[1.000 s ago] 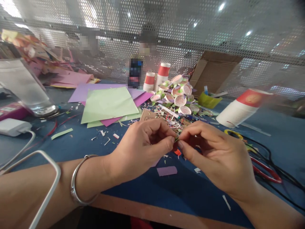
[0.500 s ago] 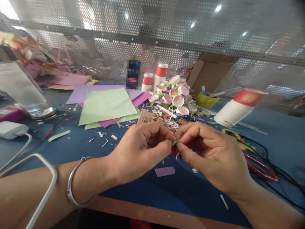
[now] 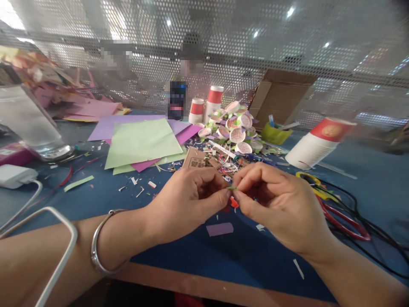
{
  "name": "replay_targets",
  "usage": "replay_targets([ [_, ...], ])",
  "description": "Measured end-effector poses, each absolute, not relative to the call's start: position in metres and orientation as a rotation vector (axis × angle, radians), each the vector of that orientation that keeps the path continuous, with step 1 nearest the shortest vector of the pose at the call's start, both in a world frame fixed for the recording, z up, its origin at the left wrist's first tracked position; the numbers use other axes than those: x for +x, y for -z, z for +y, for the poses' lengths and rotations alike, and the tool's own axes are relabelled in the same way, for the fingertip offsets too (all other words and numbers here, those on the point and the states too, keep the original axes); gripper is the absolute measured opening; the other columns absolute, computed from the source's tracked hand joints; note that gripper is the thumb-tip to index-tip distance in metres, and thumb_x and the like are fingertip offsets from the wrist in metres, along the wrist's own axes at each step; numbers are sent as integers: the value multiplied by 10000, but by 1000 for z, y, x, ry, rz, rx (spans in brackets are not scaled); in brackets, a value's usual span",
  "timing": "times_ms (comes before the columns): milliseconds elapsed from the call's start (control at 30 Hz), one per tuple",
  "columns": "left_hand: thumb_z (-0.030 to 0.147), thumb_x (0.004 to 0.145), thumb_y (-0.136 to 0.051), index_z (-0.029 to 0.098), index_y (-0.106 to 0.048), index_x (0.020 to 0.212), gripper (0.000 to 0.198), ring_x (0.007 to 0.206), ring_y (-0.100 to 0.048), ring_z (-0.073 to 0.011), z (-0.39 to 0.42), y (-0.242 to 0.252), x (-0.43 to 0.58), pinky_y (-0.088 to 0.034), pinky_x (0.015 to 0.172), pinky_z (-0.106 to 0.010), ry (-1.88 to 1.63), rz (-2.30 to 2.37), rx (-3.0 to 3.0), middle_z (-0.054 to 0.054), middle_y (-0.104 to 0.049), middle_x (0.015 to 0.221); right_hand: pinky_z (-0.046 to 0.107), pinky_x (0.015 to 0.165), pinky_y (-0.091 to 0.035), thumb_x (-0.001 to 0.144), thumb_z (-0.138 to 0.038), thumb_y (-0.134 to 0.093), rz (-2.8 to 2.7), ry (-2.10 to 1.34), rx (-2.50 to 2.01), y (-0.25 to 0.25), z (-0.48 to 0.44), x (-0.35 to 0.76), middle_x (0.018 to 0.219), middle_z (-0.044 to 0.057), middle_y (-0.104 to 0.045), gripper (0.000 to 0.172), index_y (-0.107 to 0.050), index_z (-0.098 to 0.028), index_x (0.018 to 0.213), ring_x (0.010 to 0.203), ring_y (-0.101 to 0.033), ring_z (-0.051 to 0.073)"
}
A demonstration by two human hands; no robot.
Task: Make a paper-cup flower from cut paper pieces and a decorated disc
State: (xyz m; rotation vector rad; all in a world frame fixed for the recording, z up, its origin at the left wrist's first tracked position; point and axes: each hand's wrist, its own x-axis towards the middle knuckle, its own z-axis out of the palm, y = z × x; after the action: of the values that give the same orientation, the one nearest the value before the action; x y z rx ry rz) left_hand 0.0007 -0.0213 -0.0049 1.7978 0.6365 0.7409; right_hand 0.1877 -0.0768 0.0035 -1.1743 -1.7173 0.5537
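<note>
A small piece of green paper [image 3: 231, 188] is pinched between both hands, just above the table. My left hand [image 3: 191, 204], with a silver bangle [image 3: 96, 247] on its wrist, grips the piece's left end between thumb and forefinger. At its right end, my right hand [image 3: 277, 204] holds it the same way. Most of the piece is covered by the fingertips. Under the hands lie a purple paper strip [image 3: 220, 229] and a red scrap [image 3: 234, 202]. Beyond them is a heap of paper cup bottoms [image 3: 237, 135] with green and purple bits attached.
Green sheets [image 3: 143, 143] lie over purple ones at left, near a tilted glass of water [image 3: 35, 123] and a white charger [image 3: 19, 175]. Stacked paper cups [image 3: 319, 143] lean at right. Red-handled scissors [image 3: 348, 224] and black cables [image 3: 383, 234] lie by my right wrist.
Both hands stay together with the green paper between the fingertips. The piece now looks flatter and more level, and the fingers have shifted slightly. The view has moved a little.
</note>
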Motion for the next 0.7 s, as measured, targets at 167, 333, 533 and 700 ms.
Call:
replay_targets([
  [167, 170, 868, -612, 149, -694, 800, 108, 622, -566, -84, -25, -3, -1, -449, 578, -200, -826, 654, 1980, 16, -665, 695, 167, 557, -486, 826, -150, -696, -1708, -614, -1158, -5, -76, 187, 832, -8, -636, 131, -623, -216, 739, 700, -590, 89],
  [333, 65, 804, -625, 139, -672, 754, 101, 612, -521, -65, -26, -4, -4, -444, 601, -193, -1035, 588, 2203, 43, -592, 663, 154, 486, -452, 824, -204, -770, -1611, -840, -1139, -8, -76, 186, 722, -48, -593, 132, -641, -218, 847, 559, -529, 58],
  [533, 86, 840, -630, 144, -676, 783, 94, 644, -533, -75, -24, -2, -7, -447, 613, -200, -1119, 505, 2368, 29, -594, 691, 147, 470, -427, 818, -228, -816, -1610, -927, -1148, -12, -79, 185, 677, -51, -606, 139, -682, -202, 839, 524, -528, 48],
  [700, 118, 852, -637, 149, -680, 772, 96, 614, -526, -80, -24, -6, -5, -439, 595, -211, -1077, 585, 2240, 22, -612, 661, 139, 468, -423, 821, -223, -814, -1647, -825, -1173, -11, -79, 186, 679, -56, -612, 132, -683, -210, 835, 529, -535, 44],
])
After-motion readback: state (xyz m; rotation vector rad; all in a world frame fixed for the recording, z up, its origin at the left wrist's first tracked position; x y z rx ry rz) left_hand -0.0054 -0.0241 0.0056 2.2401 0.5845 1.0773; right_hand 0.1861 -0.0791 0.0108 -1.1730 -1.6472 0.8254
